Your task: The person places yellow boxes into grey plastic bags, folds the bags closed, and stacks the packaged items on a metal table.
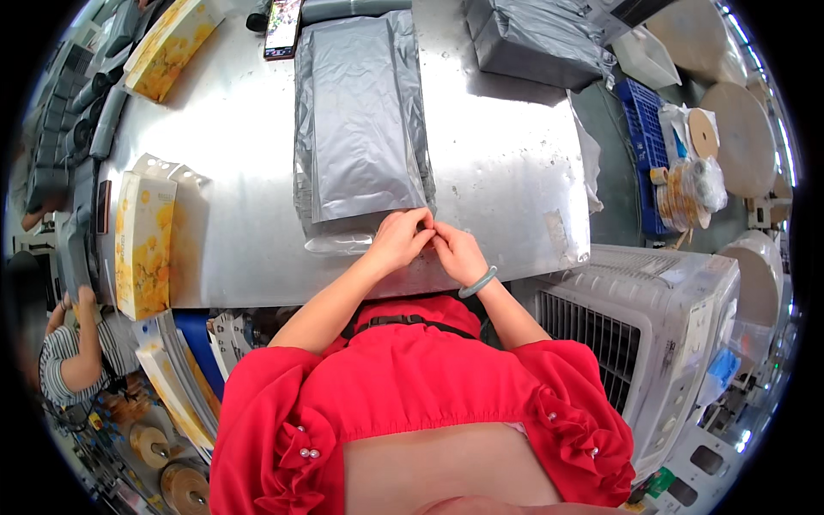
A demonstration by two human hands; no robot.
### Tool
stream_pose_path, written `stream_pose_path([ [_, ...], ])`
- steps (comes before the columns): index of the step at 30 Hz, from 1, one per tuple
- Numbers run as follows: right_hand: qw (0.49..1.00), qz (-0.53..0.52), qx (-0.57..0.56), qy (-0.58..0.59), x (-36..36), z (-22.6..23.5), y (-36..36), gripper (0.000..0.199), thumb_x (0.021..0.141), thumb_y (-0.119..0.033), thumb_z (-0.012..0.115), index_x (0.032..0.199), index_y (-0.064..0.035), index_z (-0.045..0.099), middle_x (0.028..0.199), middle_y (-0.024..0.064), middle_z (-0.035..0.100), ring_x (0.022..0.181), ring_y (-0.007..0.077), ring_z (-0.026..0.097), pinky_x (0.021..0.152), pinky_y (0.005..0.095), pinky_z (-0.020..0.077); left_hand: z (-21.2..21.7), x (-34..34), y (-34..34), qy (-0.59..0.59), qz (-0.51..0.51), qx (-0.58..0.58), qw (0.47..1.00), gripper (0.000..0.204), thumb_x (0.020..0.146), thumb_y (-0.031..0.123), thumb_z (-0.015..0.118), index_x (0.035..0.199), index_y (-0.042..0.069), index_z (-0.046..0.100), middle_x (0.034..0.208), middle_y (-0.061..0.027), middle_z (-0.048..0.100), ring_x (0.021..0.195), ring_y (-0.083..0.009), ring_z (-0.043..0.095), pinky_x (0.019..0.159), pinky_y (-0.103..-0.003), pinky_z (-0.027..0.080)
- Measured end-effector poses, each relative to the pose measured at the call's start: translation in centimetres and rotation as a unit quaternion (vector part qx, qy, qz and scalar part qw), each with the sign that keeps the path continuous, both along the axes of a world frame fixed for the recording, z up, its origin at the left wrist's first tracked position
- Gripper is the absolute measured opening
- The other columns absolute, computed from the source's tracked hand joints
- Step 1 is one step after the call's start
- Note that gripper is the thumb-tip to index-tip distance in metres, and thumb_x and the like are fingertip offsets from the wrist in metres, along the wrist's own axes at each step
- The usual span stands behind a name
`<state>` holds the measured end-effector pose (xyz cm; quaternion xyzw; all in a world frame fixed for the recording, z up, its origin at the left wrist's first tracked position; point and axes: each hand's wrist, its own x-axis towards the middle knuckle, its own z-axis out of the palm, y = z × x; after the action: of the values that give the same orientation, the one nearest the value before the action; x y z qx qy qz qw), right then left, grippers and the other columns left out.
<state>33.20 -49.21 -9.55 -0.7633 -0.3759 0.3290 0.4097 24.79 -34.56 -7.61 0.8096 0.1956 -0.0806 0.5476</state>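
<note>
Grey plastic mailer bags (360, 120), stacked flat on the steel bench (240, 154), centre frame. Left hand (399, 240) and right hand (457, 251): each grip pinched together on the top bag's near edge, apparently opening its mouth; next needs separating the layers.

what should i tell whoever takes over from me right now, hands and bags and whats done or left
Left hand and right hand: fingertips together, pinching the near edge of the top grey mailing bag.
That bag lies on a stack of grey bags on the metal table.
Yellow boxes: one at the table's left edge, one at the far left corner. Phone beyond the stack.
Done: packed grey parcels far right.
Left: top bag looks flat; whether it is open I cannot tell.
</note>
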Motion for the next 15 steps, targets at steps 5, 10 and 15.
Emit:
stream_pose_path([
  [5,0.935,0.000,0.043,0.352,0.4,-2.1,-1.0,0.042,0.089,-0.007,0.048,0.129,0.0028,0.040,0.093,0.0138,0.063,0.090,0.0198,0.063,0.075,0.0302,0.0475,-2.5,-14.2,-1.8,-0.177,0.118,0.214,0.953,0.013,0.076,0.006,0.065,0.085,0.003,0.056,0.090,-0.0114,0.054,0.082,-0.0311,0.055,0.070,-0.037,0.046],
  [10,0.990,0.089,-0.082,0.065,3.5,2.1,-1.6,0.042,0.086,-0.001,0.047,0.129,-0.0012,0.044,0.115,0.0119,0.058,0.100,0.0218,0.060,0.087,0.0326,0.0454,-6.5,-38.2,-1.4,0.436,-0.211,0.159,0.860,0.021,0.077,0.009,0.059,0.098,0.004,0.058,0.099,-0.0126,0.056,0.088,-0.0327,0.057,0.074,-0.040,0.048],
  [15,0.817,0.325,0.108,-0.463,5.8,6.5,2.6,0.045,0.073,-0.004,0.056,0.118,-0.0065,0.055,0.133,0.0080,0.047,0.124,0.0226,0.044,0.102,0.0402,0.0362,5.7,-16.3,7.8,-0.151,-0.080,0.489,0.855,0.024,0.074,0.005,0.052,0.098,0.005,0.056,0.111,-0.0141,0.056,0.099,-0.0316,0.054,0.086,-0.041,0.045],
])
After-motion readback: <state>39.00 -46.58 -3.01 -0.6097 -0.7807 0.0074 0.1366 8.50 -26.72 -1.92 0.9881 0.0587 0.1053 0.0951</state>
